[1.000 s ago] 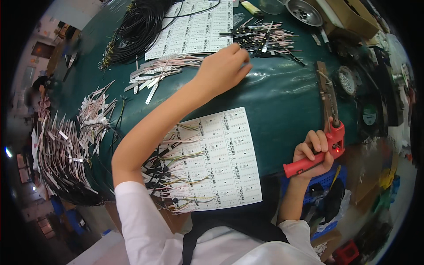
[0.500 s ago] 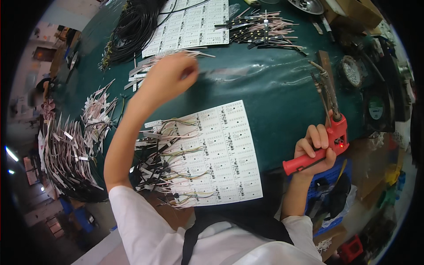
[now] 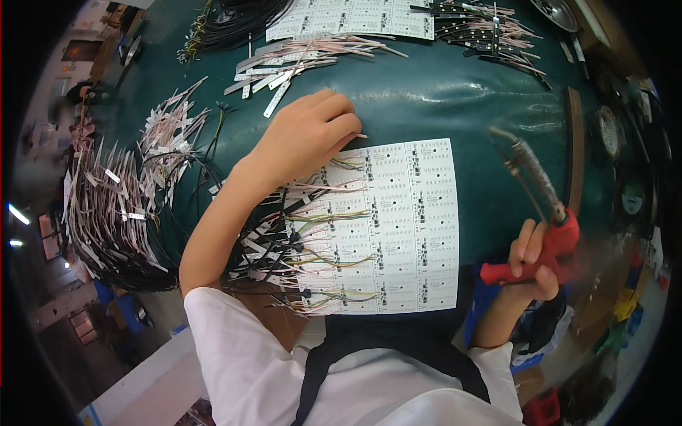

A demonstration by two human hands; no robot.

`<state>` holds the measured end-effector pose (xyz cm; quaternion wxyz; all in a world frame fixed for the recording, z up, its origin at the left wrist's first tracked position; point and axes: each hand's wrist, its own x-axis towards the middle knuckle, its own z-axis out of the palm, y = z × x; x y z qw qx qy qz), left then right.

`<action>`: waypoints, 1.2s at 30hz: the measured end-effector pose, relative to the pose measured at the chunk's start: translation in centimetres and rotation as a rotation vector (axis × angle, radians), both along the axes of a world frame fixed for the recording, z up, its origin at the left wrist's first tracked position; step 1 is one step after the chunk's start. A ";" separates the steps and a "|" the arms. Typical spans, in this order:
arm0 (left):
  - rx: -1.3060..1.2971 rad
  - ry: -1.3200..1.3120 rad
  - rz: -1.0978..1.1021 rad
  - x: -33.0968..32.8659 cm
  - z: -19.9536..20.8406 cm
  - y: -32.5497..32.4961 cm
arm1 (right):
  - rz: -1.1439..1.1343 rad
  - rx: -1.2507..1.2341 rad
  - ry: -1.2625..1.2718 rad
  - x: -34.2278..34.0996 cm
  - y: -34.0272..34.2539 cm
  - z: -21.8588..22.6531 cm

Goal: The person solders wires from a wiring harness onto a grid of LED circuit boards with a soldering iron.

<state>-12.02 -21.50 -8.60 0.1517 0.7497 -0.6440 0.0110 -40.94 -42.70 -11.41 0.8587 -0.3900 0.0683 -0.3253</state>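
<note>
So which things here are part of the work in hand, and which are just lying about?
In hand:
left hand holding a thin wire
white circuit panel with wires attached
right hand gripping the red soldering gun

Lying about:
black cable coil
second white panel
wire bundles at left

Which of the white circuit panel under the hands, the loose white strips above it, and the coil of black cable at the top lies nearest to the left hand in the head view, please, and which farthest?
From the left hand:
1. White circuit panel, right under its fingertips, toward the person.
2. Loose white strips, just beyond the hand on the green table.
3. Coil of black cable, farthest, at the table's far edge.
</note>
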 end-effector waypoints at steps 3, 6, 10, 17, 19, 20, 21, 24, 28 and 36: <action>0.011 -0.098 -0.079 0.3 -0.4 0.2 | 0.062 -0.259 0.048 -0.7 0.7 0.4; 0.040 -0.150 -0.110 0.6 -0.7 0.1 | 0.125 -0.296 0.083 -1.1 1.4 0.2; 0.039 -0.132 -0.091 0.6 -0.2 -0.5 | 0.180 -0.309 0.129 -1.3 2.3 -0.1; 0.000 0.534 0.264 -4.9 1.8 2.7 | 0.196 -0.511 0.285 -2.0 3.7 -0.4; 0.017 0.634 0.267 -6.1 1.2 3.2 | 0.220 -0.557 0.311 -2.4 4.0 -0.2; 0.016 0.663 0.257 -6.5 0.8 3.4 | 0.218 -0.466 0.372 -2.8 4.4 0.2; 0.016 0.693 0.246 -6.8 0.6 3.6 | 0.214 -0.379 0.421 -3.3 4.9 0.6; -0.036 0.671 0.285 -7.7 -0.1 3.9 | 0.198 -0.323 0.488 -4.7 6.1 2.3; -0.080 0.577 0.303 -7.9 -0.8 3.7 | 0.221 -0.286 0.519 -5.7 8.4 3.6; -0.122 0.506 0.304 -8.2 -1.4 3.6 | 0.358 -0.624 0.612 -4.3 10.5 3.0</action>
